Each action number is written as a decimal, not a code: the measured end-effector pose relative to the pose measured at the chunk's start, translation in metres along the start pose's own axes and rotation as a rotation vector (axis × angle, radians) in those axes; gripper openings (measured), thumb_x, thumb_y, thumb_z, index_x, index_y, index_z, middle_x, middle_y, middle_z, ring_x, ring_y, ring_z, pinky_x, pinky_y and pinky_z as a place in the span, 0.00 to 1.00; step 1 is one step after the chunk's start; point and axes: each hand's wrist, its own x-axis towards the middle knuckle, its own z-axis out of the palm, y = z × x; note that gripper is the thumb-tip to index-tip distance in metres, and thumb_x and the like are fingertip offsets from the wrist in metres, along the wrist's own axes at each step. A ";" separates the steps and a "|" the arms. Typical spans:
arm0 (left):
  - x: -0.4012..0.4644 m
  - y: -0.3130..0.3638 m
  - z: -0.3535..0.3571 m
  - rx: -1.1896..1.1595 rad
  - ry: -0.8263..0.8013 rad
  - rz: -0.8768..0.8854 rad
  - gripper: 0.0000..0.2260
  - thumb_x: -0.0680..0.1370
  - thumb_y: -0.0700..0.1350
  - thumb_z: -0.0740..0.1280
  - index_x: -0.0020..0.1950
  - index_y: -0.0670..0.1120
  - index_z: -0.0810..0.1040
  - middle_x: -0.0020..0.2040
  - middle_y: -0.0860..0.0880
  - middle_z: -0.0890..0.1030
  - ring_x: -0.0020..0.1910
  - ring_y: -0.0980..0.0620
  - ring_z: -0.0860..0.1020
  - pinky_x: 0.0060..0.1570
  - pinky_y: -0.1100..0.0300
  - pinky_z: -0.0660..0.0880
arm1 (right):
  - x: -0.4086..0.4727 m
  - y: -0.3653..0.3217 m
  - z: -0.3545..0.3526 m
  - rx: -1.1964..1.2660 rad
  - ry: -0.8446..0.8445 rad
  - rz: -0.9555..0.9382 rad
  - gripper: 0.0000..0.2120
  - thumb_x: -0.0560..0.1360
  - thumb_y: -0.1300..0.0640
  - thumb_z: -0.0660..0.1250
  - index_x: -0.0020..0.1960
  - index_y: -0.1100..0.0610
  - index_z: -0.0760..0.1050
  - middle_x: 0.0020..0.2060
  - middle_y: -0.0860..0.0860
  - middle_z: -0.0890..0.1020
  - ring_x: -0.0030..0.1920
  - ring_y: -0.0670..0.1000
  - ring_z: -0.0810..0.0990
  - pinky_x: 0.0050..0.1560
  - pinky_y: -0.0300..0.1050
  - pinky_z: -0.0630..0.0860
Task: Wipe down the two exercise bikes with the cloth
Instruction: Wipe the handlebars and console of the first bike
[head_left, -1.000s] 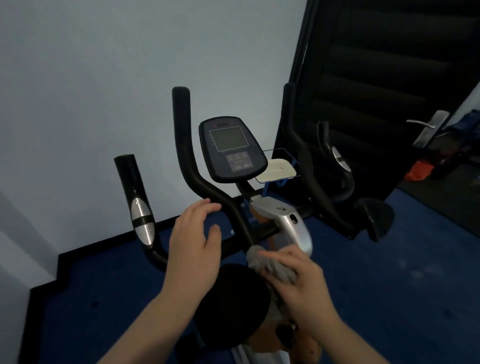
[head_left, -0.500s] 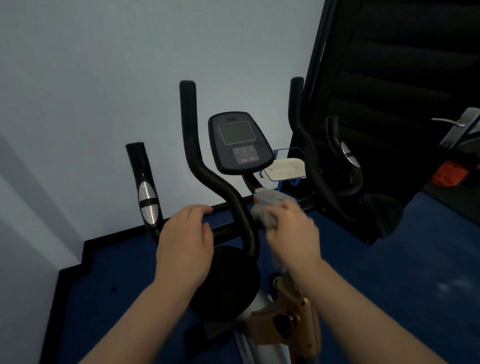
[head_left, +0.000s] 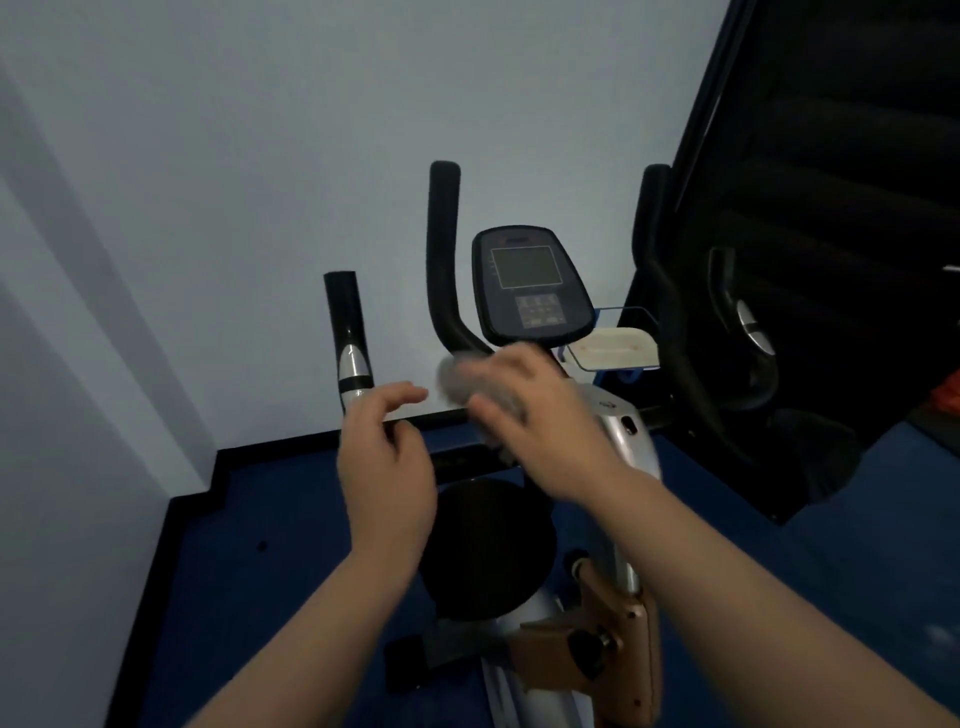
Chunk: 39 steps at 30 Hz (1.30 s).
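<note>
An exercise bike (head_left: 628, 452) with black handlebars (head_left: 441, 249), a dark console (head_left: 530, 286) and a silver stem stands in front of me. My right hand (head_left: 535, 410) grips a grey cloth (head_left: 457, 379), blurred by motion, at the bend of the left upright handlebar just below the console. My left hand (head_left: 384, 457) hovers by the lower left grip (head_left: 348, 338) with fingers apart, holding nothing. The round black seat (head_left: 488, 545) lies beneath my hands. Only one bike is in view.
A pale wall fills the left and back. A large black padded machine (head_left: 831, 208) stands at right, close to the right handlebar. A small clear tray (head_left: 613, 348) hangs beside the console. Blue carpet (head_left: 234, 571) covers the floor.
My right hand with the cloth has moved up and left from the silver stem to the handlebar bend. My left hand has come off the crossbar and opened. My view has tilted upward.
</note>
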 end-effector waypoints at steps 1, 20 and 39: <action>0.000 -0.003 -0.005 -0.045 0.082 0.009 0.19 0.76 0.30 0.59 0.50 0.54 0.77 0.50 0.57 0.78 0.53 0.56 0.76 0.54 0.58 0.74 | 0.002 0.000 0.007 -0.066 -0.164 -0.083 0.16 0.80 0.49 0.58 0.67 0.48 0.73 0.62 0.47 0.75 0.63 0.45 0.70 0.69 0.44 0.60; 0.086 -0.066 -0.036 -0.109 -0.250 0.022 0.15 0.80 0.38 0.60 0.61 0.57 0.71 0.65 0.54 0.73 0.62 0.65 0.70 0.51 0.81 0.64 | 0.021 -0.004 0.016 -0.422 -0.521 -0.038 0.18 0.75 0.35 0.59 0.50 0.48 0.74 0.47 0.45 0.80 0.54 0.46 0.76 0.68 0.44 0.64; 0.096 -0.076 -0.044 -0.095 -0.286 0.141 0.13 0.79 0.36 0.65 0.62 0.47 0.75 0.59 0.50 0.75 0.60 0.54 0.74 0.59 0.71 0.67 | 0.053 -0.060 0.066 -0.019 -0.537 0.373 0.22 0.79 0.37 0.51 0.57 0.54 0.68 0.46 0.49 0.78 0.45 0.50 0.76 0.47 0.48 0.72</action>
